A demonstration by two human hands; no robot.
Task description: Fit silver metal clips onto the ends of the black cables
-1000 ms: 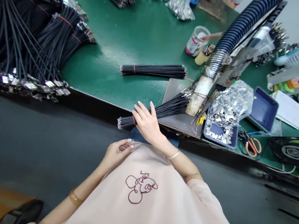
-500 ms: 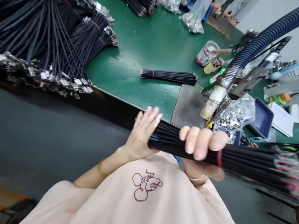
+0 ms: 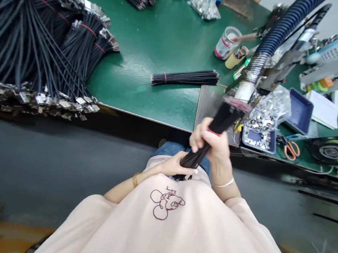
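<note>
Green bench [image 3: 135,42], grey floor [image 3: 47,162]; right grip [image 3: 217,147] round cable bundle [image 3: 222,118].

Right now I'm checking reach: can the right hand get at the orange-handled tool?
Probably not freely: the right hand grips a black bundle, though the orange handles look uncovered.
</note>
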